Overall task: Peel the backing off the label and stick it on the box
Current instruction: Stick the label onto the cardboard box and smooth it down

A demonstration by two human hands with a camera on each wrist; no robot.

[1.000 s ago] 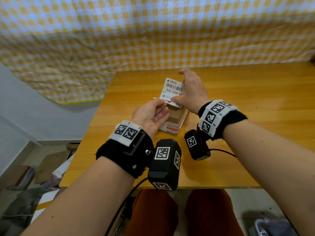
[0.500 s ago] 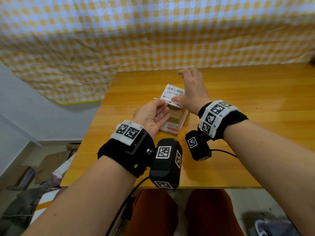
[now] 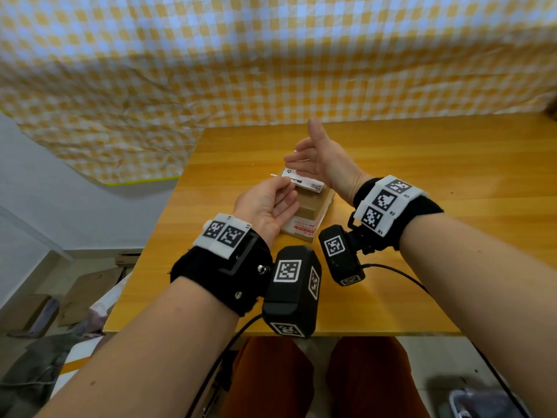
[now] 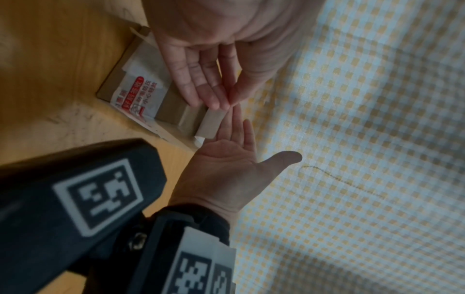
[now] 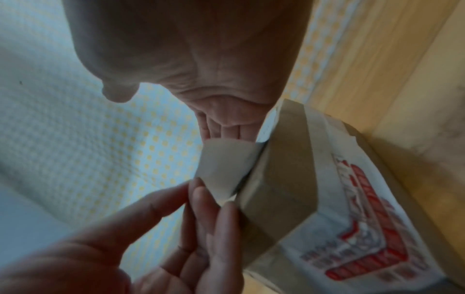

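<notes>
Far left in the head view I see cardboard scraps (image 3: pixel 90 294) on the floor beside the wooden table (image 3: pixel 422 236). Checked cloth (image 3: pixel 271 55) hangs behind. My left hand (image 3: pixel 265 206) is palm up, thumb and fingertips pinching the near left end of the label (image 3: pixel 303 183); the other fingers lie nearly straight. The label sits white, printed side up, over the top of the box (image 3: pixel 307 215), bowed between both hands. The left wrist view is blurry, so I can't tell if the label's underside touches the box top. The box is brown, red-printed tape on its near side, resting on the table. My right hand (image 3: pixel 325 159) is spread wide, thumb up, straight fingers at the label's far end, gripping nothing.
</notes>
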